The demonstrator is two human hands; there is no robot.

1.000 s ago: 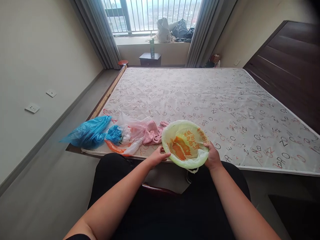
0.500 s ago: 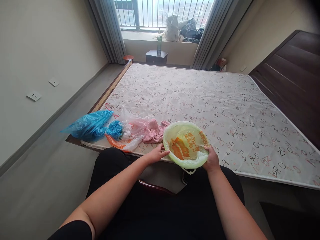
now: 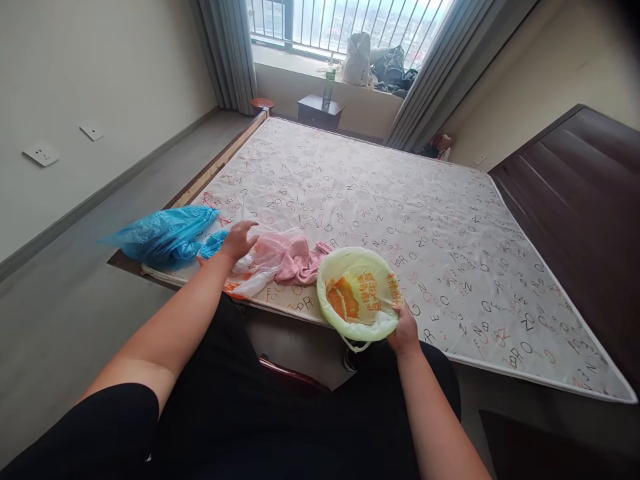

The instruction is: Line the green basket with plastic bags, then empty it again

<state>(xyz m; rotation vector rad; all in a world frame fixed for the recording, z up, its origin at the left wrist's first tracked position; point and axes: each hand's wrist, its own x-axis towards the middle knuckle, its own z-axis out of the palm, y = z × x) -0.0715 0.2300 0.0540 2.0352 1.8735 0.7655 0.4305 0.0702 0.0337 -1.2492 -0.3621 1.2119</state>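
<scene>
My right hand [image 3: 405, 329] grips the near right rim of a round bin [image 3: 357, 293], which is lined with a yellow-green plastic bag printed in orange. The bin tilts toward me at the mattress edge, and a loop of the bag hangs below its rim. Over the plastic bags to the left hovers my left hand [image 3: 240, 240], fingers apart and holding nothing. Beneath and beside it lie a crumpled blue bag [image 3: 214, 244] and a clear pinkish plastic bag [image 3: 265, 257]. A pink cloth [image 3: 296, 261] rests between those bags and the bin. Farther left spreads a larger blue plastic bag [image 3: 163, 233].
The letter-printed mattress [image 3: 360, 193] fills the middle, with a dark headboard [image 3: 575, 233] at right. Behind it stand a small nightstand [image 3: 320, 110] with a green bottle [image 3: 329, 87] and a red stool [image 3: 262, 104]. Bags [image 3: 359, 60] sit on the windowsill.
My left hand has let go of the bin's left rim and moved left over the plastic bags. My right hand keeps its hold. The view has turned slightly.
</scene>
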